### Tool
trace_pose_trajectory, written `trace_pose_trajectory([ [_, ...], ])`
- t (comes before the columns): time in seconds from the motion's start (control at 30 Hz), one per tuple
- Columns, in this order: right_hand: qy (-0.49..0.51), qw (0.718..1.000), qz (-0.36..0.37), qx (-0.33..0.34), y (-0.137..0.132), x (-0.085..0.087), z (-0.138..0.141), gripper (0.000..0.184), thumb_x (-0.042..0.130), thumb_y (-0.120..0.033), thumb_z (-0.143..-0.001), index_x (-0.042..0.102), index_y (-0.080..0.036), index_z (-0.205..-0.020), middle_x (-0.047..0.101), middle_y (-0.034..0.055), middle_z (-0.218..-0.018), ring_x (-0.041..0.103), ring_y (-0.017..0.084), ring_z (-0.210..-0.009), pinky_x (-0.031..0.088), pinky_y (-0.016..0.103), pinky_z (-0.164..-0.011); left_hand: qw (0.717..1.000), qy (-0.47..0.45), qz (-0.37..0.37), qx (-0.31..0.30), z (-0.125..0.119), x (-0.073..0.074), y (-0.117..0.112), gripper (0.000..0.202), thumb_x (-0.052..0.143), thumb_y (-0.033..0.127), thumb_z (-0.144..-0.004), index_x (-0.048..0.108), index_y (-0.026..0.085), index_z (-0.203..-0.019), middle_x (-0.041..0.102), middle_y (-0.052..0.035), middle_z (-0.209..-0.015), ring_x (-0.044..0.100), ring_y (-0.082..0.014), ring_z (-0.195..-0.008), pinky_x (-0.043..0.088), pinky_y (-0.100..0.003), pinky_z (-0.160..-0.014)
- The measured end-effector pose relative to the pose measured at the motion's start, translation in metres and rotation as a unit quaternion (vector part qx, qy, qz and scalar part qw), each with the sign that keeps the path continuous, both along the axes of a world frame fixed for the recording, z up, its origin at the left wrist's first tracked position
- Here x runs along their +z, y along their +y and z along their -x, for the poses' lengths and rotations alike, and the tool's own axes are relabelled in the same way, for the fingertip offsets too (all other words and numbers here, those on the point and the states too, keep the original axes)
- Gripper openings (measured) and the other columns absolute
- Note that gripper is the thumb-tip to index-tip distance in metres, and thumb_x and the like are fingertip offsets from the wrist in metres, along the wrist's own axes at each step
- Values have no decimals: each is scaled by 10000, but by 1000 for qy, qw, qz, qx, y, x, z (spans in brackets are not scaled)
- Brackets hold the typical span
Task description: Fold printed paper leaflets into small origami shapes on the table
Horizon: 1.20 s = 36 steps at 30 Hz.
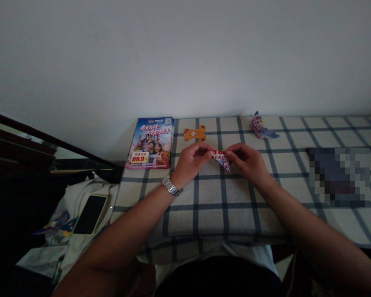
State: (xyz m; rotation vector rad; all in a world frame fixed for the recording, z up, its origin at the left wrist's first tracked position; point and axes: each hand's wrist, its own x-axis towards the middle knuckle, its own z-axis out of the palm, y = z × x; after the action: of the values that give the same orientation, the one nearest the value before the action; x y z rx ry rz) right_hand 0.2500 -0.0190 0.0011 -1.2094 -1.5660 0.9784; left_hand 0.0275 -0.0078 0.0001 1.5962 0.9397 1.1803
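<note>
Between my two hands is a small piece of folded printed paper [223, 161], red, white and blue, with its pointed end hanging down above the checked tablecloth. My left hand [195, 159], with a silver watch [172, 185] at the wrist, pinches its left edge between thumb and fingers. The right corner is pinched by my right hand [245, 160] in the same way. Farther back on the right stands a folded paper shape [262, 127] in similar colours, apart from both hands.
A stack of flyers [151, 144] lies at the table's back left, beside a flat orange bear cutout [194, 133]. A blurred dark item [338, 176] rests at the right. Left of the checked table [200, 214], a phone [90, 214] lies on white bags. A wall [185, 57] rises behind.
</note>
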Motion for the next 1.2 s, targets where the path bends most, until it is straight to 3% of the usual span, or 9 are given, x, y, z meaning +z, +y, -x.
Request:
trace_pose_trajectory([
  [0.53, 1, 1000, -17, 20, -2, 1, 1, 256, 735, -482, -943, 696, -229, -944, 727, 24, -841, 679, 181, -757, 547, 299, -680, 998, 21, -57, -10, -2, -2, -3, 134, 696, 292, -986, 736, 188, -1061, 768, -50, -1044, 734, -134, -950, 602, -236, -863],
  [1.2, -1, 999, -24, 39, -5, 2, 4, 233, 746, -452, -938, 709, -234, -1014, 753, 35, -899, 706, 187, -788, 559, 299, -693, 1000, -7, -28, -4, -5, -2, -6, 158, 760, 318, -931, 728, 175, -991, 769, -55, -959, 738, -140, -858, 611, -242, -781],
])
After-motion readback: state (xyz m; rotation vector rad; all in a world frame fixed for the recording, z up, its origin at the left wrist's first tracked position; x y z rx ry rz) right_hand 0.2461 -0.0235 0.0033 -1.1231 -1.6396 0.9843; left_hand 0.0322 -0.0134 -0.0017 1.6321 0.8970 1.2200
